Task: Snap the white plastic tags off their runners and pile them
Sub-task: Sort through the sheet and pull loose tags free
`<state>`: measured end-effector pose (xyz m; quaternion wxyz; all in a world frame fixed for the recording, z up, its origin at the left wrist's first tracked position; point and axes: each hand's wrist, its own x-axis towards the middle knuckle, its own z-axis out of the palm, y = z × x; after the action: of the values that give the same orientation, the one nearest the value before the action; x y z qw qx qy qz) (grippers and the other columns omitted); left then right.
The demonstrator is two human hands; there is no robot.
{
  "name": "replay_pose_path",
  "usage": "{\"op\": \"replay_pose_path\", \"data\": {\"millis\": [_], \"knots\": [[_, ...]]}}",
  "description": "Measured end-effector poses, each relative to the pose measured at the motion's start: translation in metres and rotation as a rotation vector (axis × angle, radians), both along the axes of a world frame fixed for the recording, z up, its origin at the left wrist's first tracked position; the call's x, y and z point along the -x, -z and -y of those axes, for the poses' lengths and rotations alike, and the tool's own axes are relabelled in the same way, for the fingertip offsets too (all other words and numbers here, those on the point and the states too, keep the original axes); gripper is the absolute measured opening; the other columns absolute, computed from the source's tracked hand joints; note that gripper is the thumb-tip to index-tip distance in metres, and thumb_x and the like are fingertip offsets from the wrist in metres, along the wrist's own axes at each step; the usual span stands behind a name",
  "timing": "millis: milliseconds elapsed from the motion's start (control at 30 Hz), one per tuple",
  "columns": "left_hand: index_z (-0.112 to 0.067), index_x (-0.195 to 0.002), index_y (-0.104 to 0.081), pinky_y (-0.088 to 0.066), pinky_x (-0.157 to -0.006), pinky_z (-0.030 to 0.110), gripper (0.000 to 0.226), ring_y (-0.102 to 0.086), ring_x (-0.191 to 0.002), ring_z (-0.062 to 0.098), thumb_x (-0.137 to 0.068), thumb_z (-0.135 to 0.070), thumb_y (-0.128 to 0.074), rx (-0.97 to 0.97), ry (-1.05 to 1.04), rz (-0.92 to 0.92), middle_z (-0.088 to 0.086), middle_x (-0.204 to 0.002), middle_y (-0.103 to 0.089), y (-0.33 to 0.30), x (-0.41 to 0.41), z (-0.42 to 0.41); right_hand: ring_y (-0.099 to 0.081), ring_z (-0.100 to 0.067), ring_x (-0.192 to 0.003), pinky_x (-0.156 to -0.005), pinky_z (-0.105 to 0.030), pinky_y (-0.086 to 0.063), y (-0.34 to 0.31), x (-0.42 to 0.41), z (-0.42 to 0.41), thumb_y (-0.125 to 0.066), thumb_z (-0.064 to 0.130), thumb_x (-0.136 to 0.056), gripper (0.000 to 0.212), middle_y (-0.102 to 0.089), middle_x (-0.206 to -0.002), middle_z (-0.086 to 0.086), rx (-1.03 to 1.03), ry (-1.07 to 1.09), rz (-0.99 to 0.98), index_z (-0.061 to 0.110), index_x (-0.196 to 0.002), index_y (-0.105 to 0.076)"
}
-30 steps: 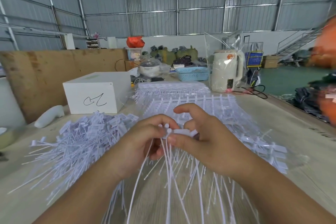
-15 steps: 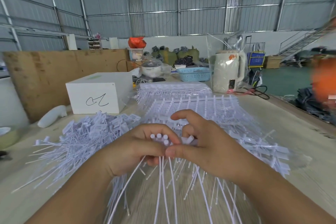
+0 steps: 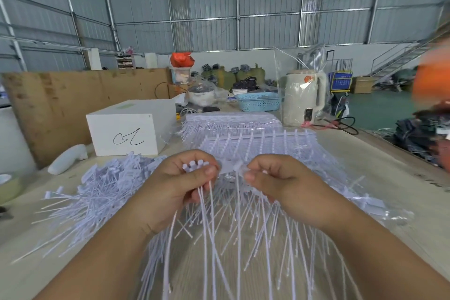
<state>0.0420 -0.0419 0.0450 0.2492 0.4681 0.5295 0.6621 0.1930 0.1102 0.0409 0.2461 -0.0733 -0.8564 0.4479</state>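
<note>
head view: the left hand pinches a small bunch of white tags, their tails hanging toward 6 o'clock; the right hand pinches one tag on the runner sheet. the loose pile lies at 9 o'clock. the white box at 11 o'clock bears an unreadable black scrawl.

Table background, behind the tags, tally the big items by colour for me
White box: 1
Cream kettle: 1
Blue basket: 1
White bottle lying down: 1
Total: 4
</note>
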Motion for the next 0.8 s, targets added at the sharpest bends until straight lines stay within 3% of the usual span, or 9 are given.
{"op": "replay_pose_path", "data": {"millis": [133,233,367,533,633,700,733,800], "knots": [[-0.022,-0.068,-0.073,-0.031,-0.039,0.011,0.010,-0.038,-0.040,0.004,-0.065,-0.027,-0.082,-0.140,-0.222,0.026,-0.004,-0.051,-0.049,0.001,-0.014,-0.012,-0.039,-0.006,-0.043,-0.045,-0.020,-0.031,0.001,0.005,0.002,-0.064,0.032,-0.092,0.023,-0.046,-0.051,0.010,-0.042,0.169,-0.125,0.023,-0.071,-0.062],[-0.023,-0.065,-0.072,-0.031,-0.039,0.012,0.008,-0.038,-0.039,0.004,-0.066,-0.031,-0.070,-0.182,-0.306,0.085,-0.005,-0.048,-0.047,0.002,-0.025,-0.016,-0.039,-0.005,-0.039,-0.040,-0.015,-0.029,0.005,0.010,0.009,-0.062,0.032,-0.092,0.029,-0.046,-0.047,0.013,-0.064,0.295,-0.192,0.021,-0.066,-0.055],[-0.023,-0.064,-0.072,-0.030,-0.037,0.013,0.025,-0.035,-0.036,0.004,-0.086,-0.013,-0.066,-0.172,-0.412,0.114,-0.007,-0.044,-0.044,0.004,-0.030,-0.022,-0.039,-0.006,-0.042,-0.044,-0.018,-0.033,0.008,0.013,0.018,-0.060,0.032,-0.094,0.033,-0.046,-0.048,0.013,-0.094,0.347,-0.247,0.025,-0.063,-0.049],[-0.025,-0.073,-0.073,-0.034,-0.039,0.016,0.018,-0.041,-0.040,0.003,-0.088,-0.017,-0.067,-0.233,-0.512,0.119,-0.009,-0.051,-0.052,0.004,-0.039,-0.022,-0.039,-0.010,-0.041,-0.044,-0.026,-0.030,0.005,0.013,0.024,-0.054,0.037,-0.095,0.029,-0.047,-0.049,0.010,-0.184,0.363,-0.252,0.024,-0.070,-0.049],[-0.020,-0.077,-0.069,-0.036,-0.038,0.016,0.020,-0.042,-0.040,0.003,-0.091,-0.008,-0.062,-0.313,-0.616,0.367,-0.010,-0.053,-0.052,-0.004,-0.007,-0.011,-0.039,-0.007,-0.039,-0.040,-0.020,-0.029,-0.002,0.007,0.022,-0.050,0.039,-0.094,0.028,-0.047,-0.047,0.012,-0.179,0.368,-0.264,0.026,-0.069,-0.048],[-0.018,-0.081,-0.065,-0.033,-0.038,0.016,0.019,-0.039,-0.042,0.006,-0.094,-0.006,-0.058,-0.294,-0.571,0.485,-0.004,-0.058,-0.049,-0.009,0.014,-0.004,-0.036,-0.005,-0.038,-0.039,-0.016,-0.029,-0.006,0.002,0.018,-0.054,0.035,-0.095,0.030,-0.044,-0.045,0.011,-0.090,0.314,-0.278,0.026,-0.066,-0.049],[-0.018,-0.081,-0.064,-0.032,-0.040,0.016,0.019,-0.038,-0.044,0.008,-0.094,-0.006,-0.056,-0.261,-0.518,0.467,-0.002,-0.058,-0.049,-0.009,0.017,-0.003,-0.034,-0.004,-0.038,-0.039,-0.015,-0.028,-0.007,0.001,0.017,-0.056,0.032,-0.095,0.031,-0.041,-0.046,0.011,-0.043,0.251,-0.263,0.024,-0.066,-0.051],[-0.019,-0.078,-0.069,-0.032,-0.040,0.015,0.021,-0.039,-0.044,0.010,-0.090,-0.005,-0.059,-0.152,-0.414,0.229,-0.003,-0.054,-0.051,-0.003,0.009,-0.008,-0.033,-0.004,-0.043,-0.045,-0.019,-0.030,-0.005,0.001,0.017,-0.060,0.029,-0.094,0.028,-0.038,-0.052,0.010,0.004,0.112,-0.180,0.020,-0.067,-0.056]]}}
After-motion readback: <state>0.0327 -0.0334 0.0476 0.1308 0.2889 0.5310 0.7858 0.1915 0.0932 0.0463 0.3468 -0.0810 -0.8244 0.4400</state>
